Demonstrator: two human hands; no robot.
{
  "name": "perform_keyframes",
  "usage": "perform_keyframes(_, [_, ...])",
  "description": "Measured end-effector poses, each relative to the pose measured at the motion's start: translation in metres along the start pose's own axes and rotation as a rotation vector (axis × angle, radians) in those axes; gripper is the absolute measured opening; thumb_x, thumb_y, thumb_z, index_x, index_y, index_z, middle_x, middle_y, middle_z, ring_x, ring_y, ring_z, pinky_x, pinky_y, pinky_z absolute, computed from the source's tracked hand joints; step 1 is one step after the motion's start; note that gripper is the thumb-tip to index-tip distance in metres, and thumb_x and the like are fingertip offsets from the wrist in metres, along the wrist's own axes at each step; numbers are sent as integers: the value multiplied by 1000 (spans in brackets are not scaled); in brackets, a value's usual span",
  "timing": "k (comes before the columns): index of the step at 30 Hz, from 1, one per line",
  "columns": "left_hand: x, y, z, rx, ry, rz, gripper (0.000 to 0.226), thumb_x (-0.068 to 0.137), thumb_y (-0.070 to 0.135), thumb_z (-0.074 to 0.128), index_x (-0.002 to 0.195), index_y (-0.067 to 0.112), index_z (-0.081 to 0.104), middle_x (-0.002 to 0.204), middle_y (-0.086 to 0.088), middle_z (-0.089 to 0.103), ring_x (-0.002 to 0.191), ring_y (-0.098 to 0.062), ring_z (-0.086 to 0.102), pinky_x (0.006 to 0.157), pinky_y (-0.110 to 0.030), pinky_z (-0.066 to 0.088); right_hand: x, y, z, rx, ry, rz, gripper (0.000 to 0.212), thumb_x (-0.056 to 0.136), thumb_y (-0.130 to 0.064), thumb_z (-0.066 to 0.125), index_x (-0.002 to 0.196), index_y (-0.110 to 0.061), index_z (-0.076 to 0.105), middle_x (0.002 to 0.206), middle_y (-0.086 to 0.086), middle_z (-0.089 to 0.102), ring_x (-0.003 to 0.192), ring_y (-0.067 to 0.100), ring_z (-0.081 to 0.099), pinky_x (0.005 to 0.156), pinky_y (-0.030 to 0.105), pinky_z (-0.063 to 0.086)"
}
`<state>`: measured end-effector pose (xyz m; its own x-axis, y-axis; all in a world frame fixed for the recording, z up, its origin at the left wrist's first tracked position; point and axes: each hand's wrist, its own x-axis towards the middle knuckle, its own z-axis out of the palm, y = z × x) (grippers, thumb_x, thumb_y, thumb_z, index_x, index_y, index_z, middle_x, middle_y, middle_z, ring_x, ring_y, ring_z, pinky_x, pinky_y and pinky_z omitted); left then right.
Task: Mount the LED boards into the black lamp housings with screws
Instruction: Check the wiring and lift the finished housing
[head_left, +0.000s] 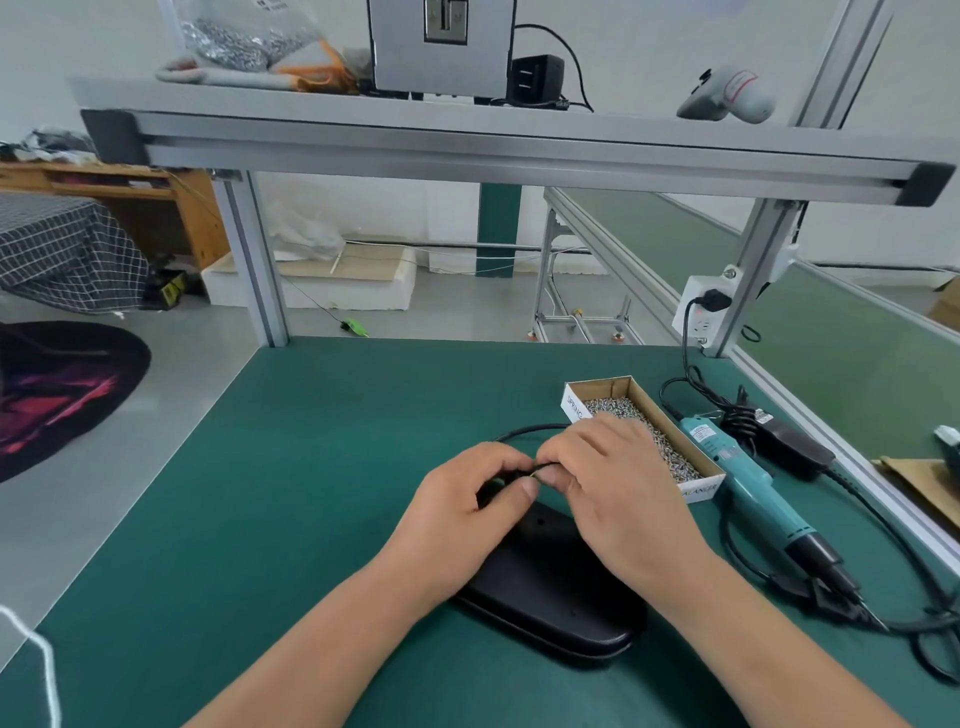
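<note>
**Head view**

The work surface is a green mat (322, 467) on a bench framed in aluminium profile. An upper shelf (467, 140) is carried across the bench on two posts. Behind the bench, a grey floor, a dark round rug (62, 389), a wooden desk (156, 197) and a checked cloth (62, 249) are seen on the left. A green conveyor belt (675, 234) runs away on the right. A white wall socket (698, 306) is fixed to the right post.

One black lamp housing (550, 587) lies flat on the mat, near the front edge, beneath both wrists. One thin black cable (524, 430) arcs over the mat from the housing's far end.

The left hand (467, 509) is curled, and the cable is pinched between its thumb and fingers. The right hand (613, 483) is curled beside it, touching it, and the same cable is pinched in its fingertips.

One open cardboard box (597, 387) stands just right of the hands. It is filled with small silver screws (670, 452), too many to be counted. One teal electric screwdriver (753, 488) lies beside the box with its tip toward the front edge. One black power adapter (795, 441) lies to its right.

Four items are counted on the shelf: one clear bag of silver parts (244, 41), one grey metal unit (441, 57), one black plug (535, 78) and one white handheld device (727, 98).
</note>
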<state>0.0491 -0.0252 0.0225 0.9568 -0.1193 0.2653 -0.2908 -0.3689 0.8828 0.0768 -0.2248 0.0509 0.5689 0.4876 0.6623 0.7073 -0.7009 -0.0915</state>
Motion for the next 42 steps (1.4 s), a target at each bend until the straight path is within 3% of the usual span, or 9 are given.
perform_keyframes(3, [-1, 1, 2, -5, 13, -16, 19, 91, 36, 61, 104, 32, 73, 105, 15, 73, 99, -13, 67, 92, -39, 55, -1, 0, 8, 23, -6, -16, 11, 100, -12, 65, 90, -16, 66, 86, -7, 59, 87, 26, 56, 78, 48, 43])
perform_keyframes(14, [-4, 1, 4, 34, 4, -98, 17, 86, 33, 55, 99, 32, 66, 117, 19, 70, 114, -6, 62, 100, -36, 51, -2, 5, 16, 116, 102, 42, 9, 93, -11, 70, 88, -17, 66, 85, -11, 61, 86, 20, 54, 83, 44, 42])
perform_keyframes(19, [-5, -2, 3, 73, 7, -128, 11, 85, 35, 51, 92, 30, 58, 112, 21, 67, 106, -6, 61, 94, -37, 53, -2, 8, 19, 156, 94, 88, 7, 93, -12, 70, 87, -16, 67, 85, -13, 61, 86, 16, 50, 84, 43, 41])
perform_keyframes(25, [-6, -6, 2, 75, -15, -140, 8, 89, 26, 51, 93, 23, 57, 124, 33, 63, 114, 6, 58, 92, -30, 53, -3, 8, 19, 196, 92, 149, 6, 93, -15, 69, 87, -16, 69, 86, -13, 63, 88, 18, 54, 87, 43, 44])
perform_keyframes(27, [-7, -5, 2, 58, -24, -145, 11, 91, 24, 50, 96, 23, 59, 127, 32, 63, 112, 3, 60, 90, -33, 54, -3, 7, 18, 211, 94, 150, 6, 93, -15, 69, 87, -15, 69, 86, -14, 62, 89, 16, 53, 85, 42, 45])
perform_keyframes(30, [-10, -5, 0, -1, -68, -133, 30, 91, 28, 48, 111, 36, 69, 112, 20, 70, 103, -8, 64, 89, -30, 53, -3, 6, 17, 239, 107, 148, 5, 93, -16, 70, 88, -15, 70, 86, -14, 62, 89, 14, 52, 84, 41, 46])
perform_keyframes(33, [-11, -9, -3, -42, -77, -117, 35, 93, 29, 53, 117, 46, 70, 95, 20, 68, 85, -3, 60, 76, -19, 48, -3, 4, 17, 253, 125, 123, 6, 95, -16, 70, 89, -15, 71, 87, -14, 62, 88, 12, 52, 85, 38, 44])
perform_keyframes(38, [-9, -17, -2, -85, -7, -77, 17, 95, 37, 66, 110, 34, 74, 119, 16, 72, 114, -12, 66, 99, -34, 53, -3, 7, 16, 269, 107, 126, 6, 93, -15, 71, 90, -11, 73, 87, -11, 64, 88, 16, 55, 84, 39, 46])
perform_keyframes(42, [-7, -19, -3, -36, -50, -84, 4, 99, 34, 63, 99, 34, 67, 134, 28, 66, 128, 1, 59, 109, -32, 47, -5, 4, 17, 302, 119, 161, 5, 92, -12, 71, 87, -12, 72, 87, -13, 62, 88, 13, 54, 83, 38, 46])
